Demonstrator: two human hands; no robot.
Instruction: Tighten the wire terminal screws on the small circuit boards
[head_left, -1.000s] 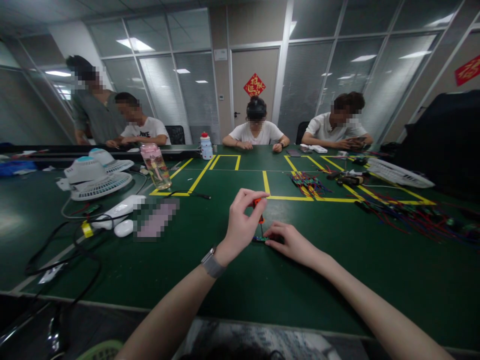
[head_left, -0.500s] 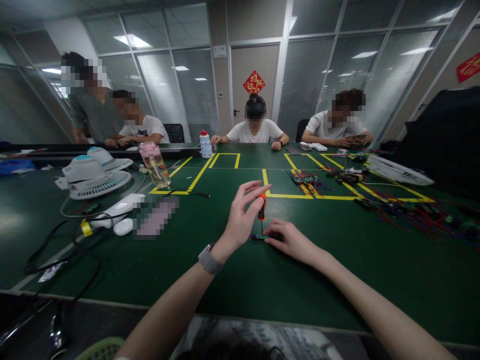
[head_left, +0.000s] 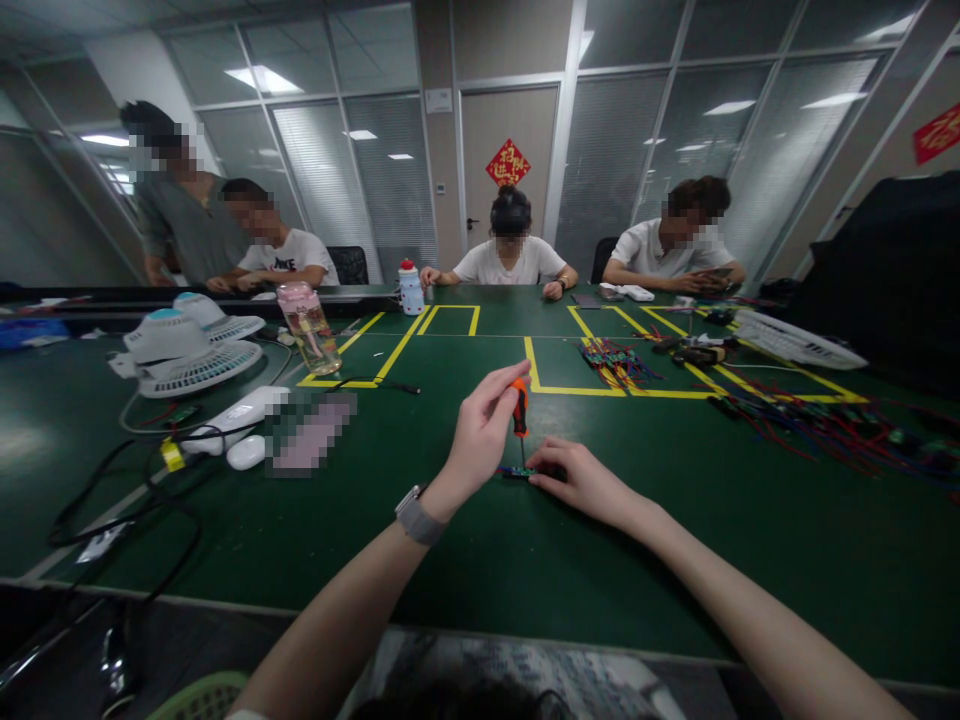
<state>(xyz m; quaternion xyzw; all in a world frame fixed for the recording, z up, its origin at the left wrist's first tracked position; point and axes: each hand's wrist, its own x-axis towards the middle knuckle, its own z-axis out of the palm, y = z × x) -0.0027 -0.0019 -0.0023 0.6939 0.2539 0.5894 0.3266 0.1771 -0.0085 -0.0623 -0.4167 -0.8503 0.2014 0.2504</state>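
Observation:
My left hand [head_left: 484, 425] is closed round the top of an orange-and-black screwdriver [head_left: 520, 415], which stands nearly upright. Its thin shaft points down to a small green circuit board with a black part [head_left: 517, 473] lying on the table. The tip meets the board, though the exact contact spot is too small to make out. My right hand [head_left: 574, 475] rests on the table and pinches the board's right end between thumb and fingers, which partly cover it.
Circuit boards with red and blue wires [head_left: 611, 362] lie beyond my hands, with a larger wire heap [head_left: 847, 430] to the right. At left are white fans [head_left: 191, 350], a pink bottle [head_left: 309, 330], black cables [head_left: 150, 510] and a blurred flat object [head_left: 311, 435]. Several people sit or stand across the table.
My left hand's fingers have drawn closer together over the screwdriver's top, and the handle has shifted slightly left. My right hand and the board stay almost in place.

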